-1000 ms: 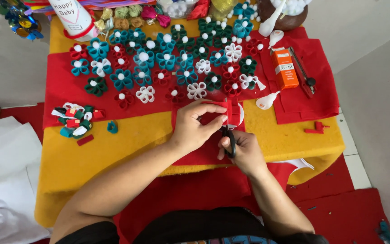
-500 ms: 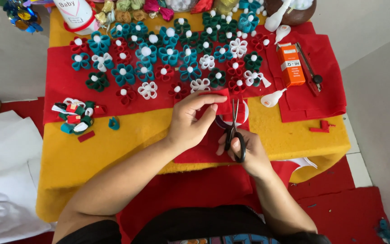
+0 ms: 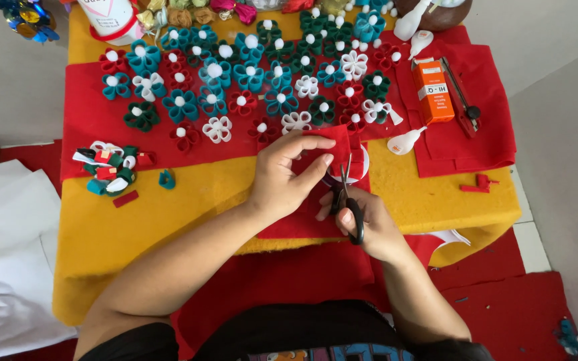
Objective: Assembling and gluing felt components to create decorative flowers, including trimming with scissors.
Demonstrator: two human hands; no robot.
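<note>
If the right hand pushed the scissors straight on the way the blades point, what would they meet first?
The scissors in the right hand point up-table; they would first meet the red felt piece held by the left hand, though depth is unclear.

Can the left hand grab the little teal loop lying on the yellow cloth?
Probably yes, but not right now. The left hand is pinching the red felt piece that the scissors cut. The teal loop lies alone on the yellow cloth, with nothing between them.
</note>
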